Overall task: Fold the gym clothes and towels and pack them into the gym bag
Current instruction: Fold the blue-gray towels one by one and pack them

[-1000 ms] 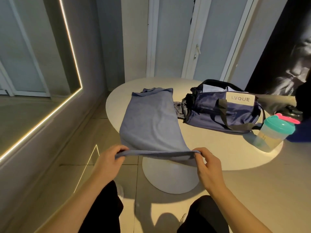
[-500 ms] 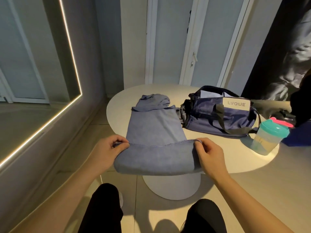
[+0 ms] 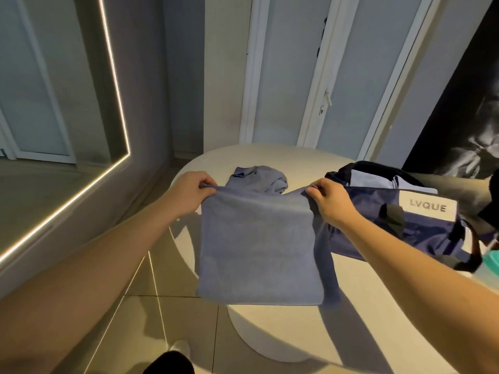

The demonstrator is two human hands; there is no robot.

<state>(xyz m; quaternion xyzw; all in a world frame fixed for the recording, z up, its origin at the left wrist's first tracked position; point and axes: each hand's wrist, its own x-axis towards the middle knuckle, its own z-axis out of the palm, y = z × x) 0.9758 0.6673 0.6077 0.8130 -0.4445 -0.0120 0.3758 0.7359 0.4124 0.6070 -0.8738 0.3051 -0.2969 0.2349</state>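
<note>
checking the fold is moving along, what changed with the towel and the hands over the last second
The left hand and right hand carried the near edge of the towel up and forward, doubling it over toward its bunched far end. Neither hand let go: each still pinches a corner. The gym bag stayed open on the table, right of the towel.

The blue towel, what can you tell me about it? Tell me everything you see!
The towel is greyish blue and looks soft and fuzzy, like terry cloth. It is doubled over into a smooth panel over the white table, with its near fold sticking out past the table's edge. Its far end lies bunched in a heap. The left hand and the right hand each pinch a top corner. The navy gym bag sits just beside it on the right.
</note>
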